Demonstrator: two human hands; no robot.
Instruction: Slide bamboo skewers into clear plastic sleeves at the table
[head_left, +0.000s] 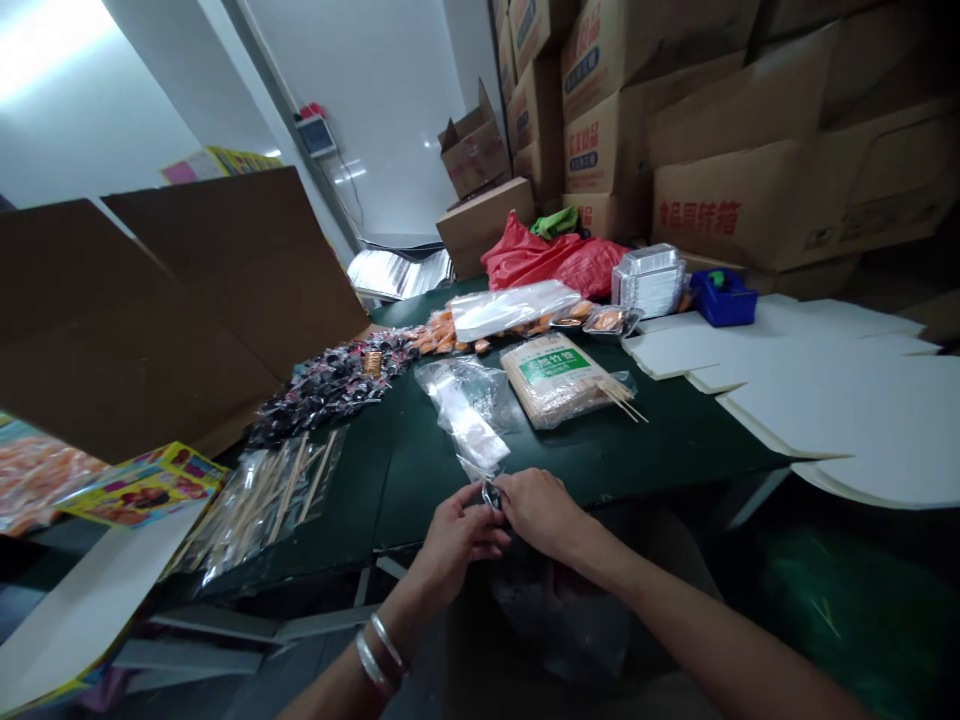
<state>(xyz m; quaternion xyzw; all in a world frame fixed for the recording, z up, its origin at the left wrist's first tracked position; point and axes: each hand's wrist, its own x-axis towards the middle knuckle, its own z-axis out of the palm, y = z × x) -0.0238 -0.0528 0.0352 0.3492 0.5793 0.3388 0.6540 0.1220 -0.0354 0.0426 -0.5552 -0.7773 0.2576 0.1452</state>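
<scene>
At the table's near edge, my left hand and my right hand meet, fingers closed around a small dark shiny packet. The fingers partly hide it, and I cannot make out its contents. Just beyond my hands lie flat clear plastic bags with a whitish strip. To their right is a pack of bamboo skewers with a green label, several skewers poking out of its open end. Farther left spreads a pile of small dark wrapped packets.
Bagged bamboo sticks lie at left beside a yellow printed box and a big open carton. Orange packets, clear trays, a blue tape dispenser and white card sheets lie beyond. Cartons are stacked behind.
</scene>
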